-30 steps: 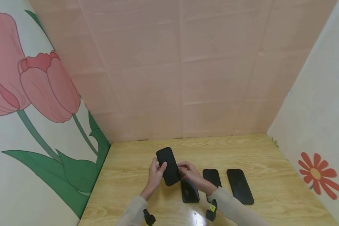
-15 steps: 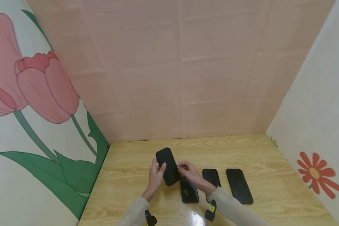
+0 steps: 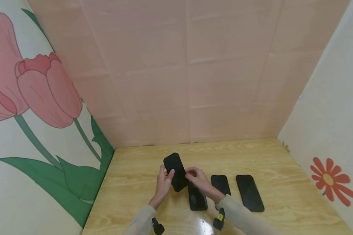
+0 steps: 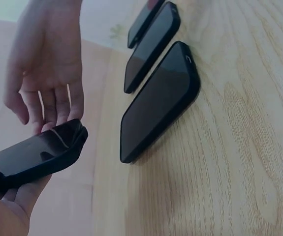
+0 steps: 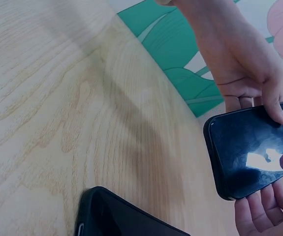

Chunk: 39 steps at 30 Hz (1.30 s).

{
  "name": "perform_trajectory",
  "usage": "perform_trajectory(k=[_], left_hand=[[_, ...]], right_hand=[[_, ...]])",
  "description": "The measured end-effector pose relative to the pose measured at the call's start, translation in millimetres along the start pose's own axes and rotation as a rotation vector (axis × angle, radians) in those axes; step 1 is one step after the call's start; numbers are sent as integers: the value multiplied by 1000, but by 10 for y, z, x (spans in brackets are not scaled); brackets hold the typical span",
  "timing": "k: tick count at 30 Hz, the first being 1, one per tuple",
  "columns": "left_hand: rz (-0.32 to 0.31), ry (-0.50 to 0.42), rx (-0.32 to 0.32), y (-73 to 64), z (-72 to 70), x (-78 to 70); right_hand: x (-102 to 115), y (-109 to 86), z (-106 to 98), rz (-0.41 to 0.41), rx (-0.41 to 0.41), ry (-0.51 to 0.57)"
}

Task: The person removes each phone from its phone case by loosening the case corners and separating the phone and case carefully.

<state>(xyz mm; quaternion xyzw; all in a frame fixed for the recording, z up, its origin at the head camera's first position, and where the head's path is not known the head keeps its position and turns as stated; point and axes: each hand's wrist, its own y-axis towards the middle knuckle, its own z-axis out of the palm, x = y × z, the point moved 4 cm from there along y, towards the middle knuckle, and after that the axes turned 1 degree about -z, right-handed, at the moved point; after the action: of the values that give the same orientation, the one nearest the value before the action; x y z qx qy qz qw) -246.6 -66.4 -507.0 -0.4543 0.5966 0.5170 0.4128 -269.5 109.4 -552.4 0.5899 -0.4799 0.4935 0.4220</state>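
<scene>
A: In the head view, which step are we seeing?

B: We are judging it to be two-handed work at the edge of the held phone (image 3: 176, 171), which is tilting above the table (image 3: 120, 182) just below the frame's centre. For the next move, we are thinking, it is calling for a steady left grip and fine fingertip work on the right.

A: And the hands?

B: We are gripping the phone's left side with the left hand (image 3: 163, 183), thumb lying on its face; the right hand (image 3: 199, 180) is pinching at its right edge. The near phone (image 3: 197, 200) is lying partly hidden below, with the middle phone (image 3: 220, 184) and the far-right phone (image 3: 251, 194) lying towards the lower right.

A: What are we finding in the left wrist view?

B: We are supporting the held phone from the lower left, while the right hand is reaching down from the upper left, its fingers going behind the edge.

A: And in the right wrist view?

B: At the lower right, we are curling the right fingers beneath the edge, thumb over the glossy face; how hard it is pressing, we are not able to tell. The left hand is slanting down from the top, thumb resting on the face.
</scene>
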Motion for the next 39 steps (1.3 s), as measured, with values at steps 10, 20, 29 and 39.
perform_trajectory(k=[10,20,29,39], left_hand=[[-37,-20,-16,-6,-26,5],[-90,5,-67,-23,-48,57],[-102,-21,-31,-33,-50,-7],[-76,-8,14,61,-12,371]], right_hand=[[393,-172,15,-35,39,-7],[429,-185,51,-17,42,-39],[470,-208,47,-65,62,-56],[106,-55,11,-82,67,-88]])
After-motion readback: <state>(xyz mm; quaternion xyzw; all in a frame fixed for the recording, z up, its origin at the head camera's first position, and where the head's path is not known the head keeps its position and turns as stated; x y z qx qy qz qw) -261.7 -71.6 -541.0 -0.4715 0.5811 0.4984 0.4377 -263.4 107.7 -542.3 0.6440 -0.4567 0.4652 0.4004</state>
